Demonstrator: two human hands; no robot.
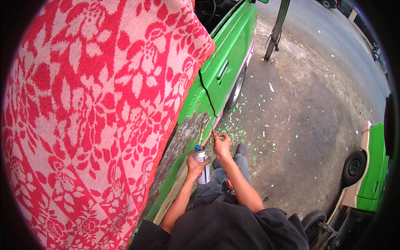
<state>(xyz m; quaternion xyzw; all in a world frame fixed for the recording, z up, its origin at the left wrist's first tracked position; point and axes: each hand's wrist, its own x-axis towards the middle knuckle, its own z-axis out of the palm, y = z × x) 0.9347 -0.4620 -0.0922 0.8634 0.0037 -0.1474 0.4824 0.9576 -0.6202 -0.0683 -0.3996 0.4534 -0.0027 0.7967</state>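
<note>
My left hand is closed round a white gas canister fitted with a blow torch. The torch has a blue knob and a brass-coloured tube that points up toward the car's side; no flame can be made out. My right hand pinches a thin metal tool, its far end close to or touching the panel just beside the torch's nozzle. Both hands are at the lower side of the green car. Before them lies a bare, greyish patch stripped of paint.
A red and pink floral blanket drapes over the car on my left. Green paint chips litter the concrete below the door. A metal post stands ahead. Another green vehicle with a black tyre is at the right.
</note>
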